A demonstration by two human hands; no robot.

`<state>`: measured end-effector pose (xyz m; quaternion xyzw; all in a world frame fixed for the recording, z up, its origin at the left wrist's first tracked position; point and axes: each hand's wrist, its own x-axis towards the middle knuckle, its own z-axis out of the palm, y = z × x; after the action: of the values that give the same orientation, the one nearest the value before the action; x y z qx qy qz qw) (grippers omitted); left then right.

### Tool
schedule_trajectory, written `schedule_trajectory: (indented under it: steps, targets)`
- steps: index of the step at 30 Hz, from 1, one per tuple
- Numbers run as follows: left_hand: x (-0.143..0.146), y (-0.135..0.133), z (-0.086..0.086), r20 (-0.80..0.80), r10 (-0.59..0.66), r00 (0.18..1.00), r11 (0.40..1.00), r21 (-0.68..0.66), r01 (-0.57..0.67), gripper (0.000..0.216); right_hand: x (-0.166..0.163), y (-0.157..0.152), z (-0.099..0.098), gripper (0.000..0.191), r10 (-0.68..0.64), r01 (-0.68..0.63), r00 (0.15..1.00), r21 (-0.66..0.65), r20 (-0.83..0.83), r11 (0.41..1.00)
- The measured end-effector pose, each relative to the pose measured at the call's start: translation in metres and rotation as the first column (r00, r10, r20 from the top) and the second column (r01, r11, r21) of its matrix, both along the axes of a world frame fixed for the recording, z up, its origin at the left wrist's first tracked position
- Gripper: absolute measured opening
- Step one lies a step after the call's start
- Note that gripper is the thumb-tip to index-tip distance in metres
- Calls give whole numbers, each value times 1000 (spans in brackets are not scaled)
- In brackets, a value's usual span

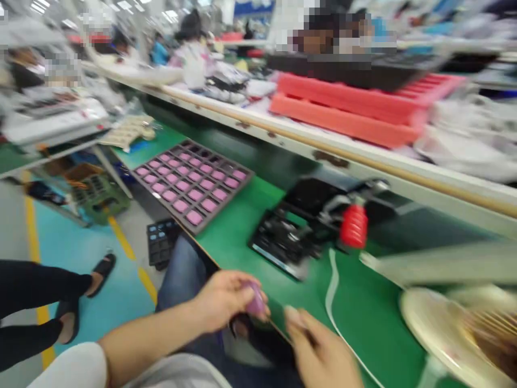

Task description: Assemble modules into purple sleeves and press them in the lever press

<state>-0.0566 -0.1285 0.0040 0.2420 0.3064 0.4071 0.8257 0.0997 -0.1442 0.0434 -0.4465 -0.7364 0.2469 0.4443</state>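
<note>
My left hand [224, 299] is closed in a pinch on a small pink part [256, 303] at the near edge of the green table [363, 312]. My right hand [323, 350] is just to its right, fingers curled toward the same part; motion blur hides whether it grips anything. A dark tray [193, 183] holding several pink parts lies on the table to the upper left. A black press fixture [299, 231] with a red handle [354, 226] stands behind my hands.
A white cable [332, 302] runs across the table. A pale fan [456, 334] sits at the lower right. Red foam trays [355, 108] rest on the raised conveyor shelf. Another person's legs [44, 302] are at the left; a black tray [160, 242] lies on the floor.
</note>
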Motion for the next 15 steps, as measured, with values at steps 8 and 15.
schedule_trajectory:
  steps: [8, 15]
  targets:
    - [-11, 13, 16, -9, 11, 1000, 1000, -24, -12, 34, -10, -37, -28, 22, -236, 262, 952, -120, 196, 957]
    - [-15, 23, 17, -326, -90, 941, 919, 336, 204, 24, 11, -42, -24, 20, -176, 168, 960, 55, 219, 984]
